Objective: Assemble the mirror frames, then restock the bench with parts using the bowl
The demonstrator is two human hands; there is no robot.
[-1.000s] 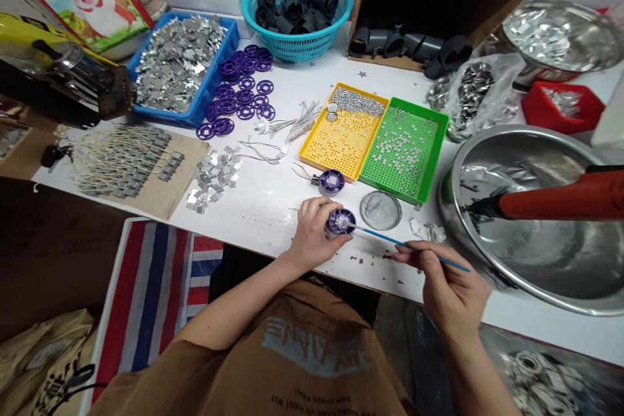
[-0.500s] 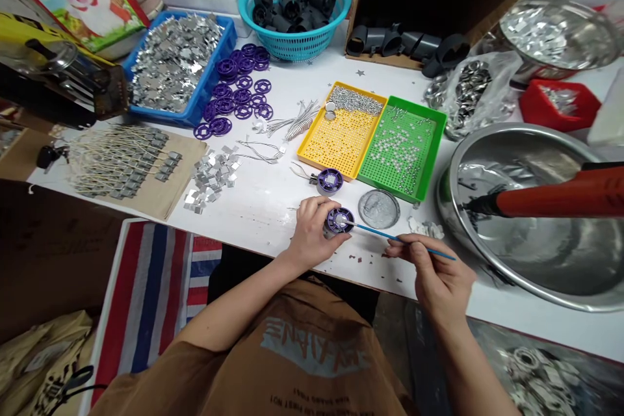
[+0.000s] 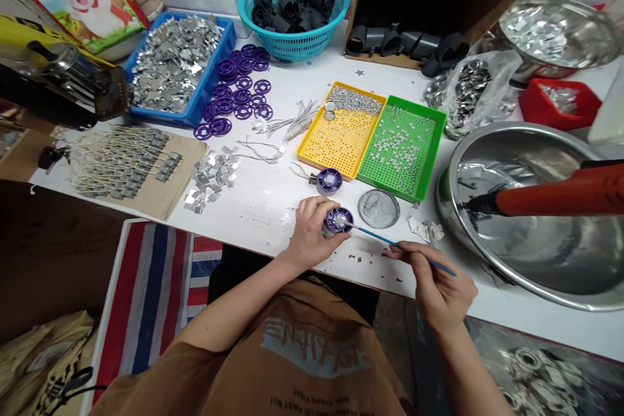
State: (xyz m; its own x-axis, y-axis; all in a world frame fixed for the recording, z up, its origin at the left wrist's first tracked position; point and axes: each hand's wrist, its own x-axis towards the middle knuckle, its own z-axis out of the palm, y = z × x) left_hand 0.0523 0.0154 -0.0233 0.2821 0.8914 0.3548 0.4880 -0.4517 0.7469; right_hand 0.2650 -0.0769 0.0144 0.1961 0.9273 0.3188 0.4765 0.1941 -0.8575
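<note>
My left hand (image 3: 312, 234) is wrapped around a small grey cylinder with a purple wheel cap (image 3: 338, 220), holding it upright on the white table (image 3: 263, 201). My right hand (image 3: 436, 286) pinches a thin blue brush (image 3: 390, 242); its tip touches the top of the purple cap. A second purple-capped piece (image 3: 329, 181) with wire leads stands just beyond. A round shallow dish (image 3: 379, 208) sits to the right of the held piece.
A yellow tray (image 3: 341, 131) and a green tray (image 3: 402, 148) of small metal parts lie behind. A large steel bowl (image 3: 531, 214) with a red-handled tool (image 3: 560, 192) sits right. Purple wheels (image 3: 241, 94), a blue bin of metal plates (image 3: 175, 68) and a teal basket (image 3: 295, 10) lie far left.
My right hand shifted slightly left and toward me with the brush, whose tip stays on the purple cap. My left hand has kept its hold.
</note>
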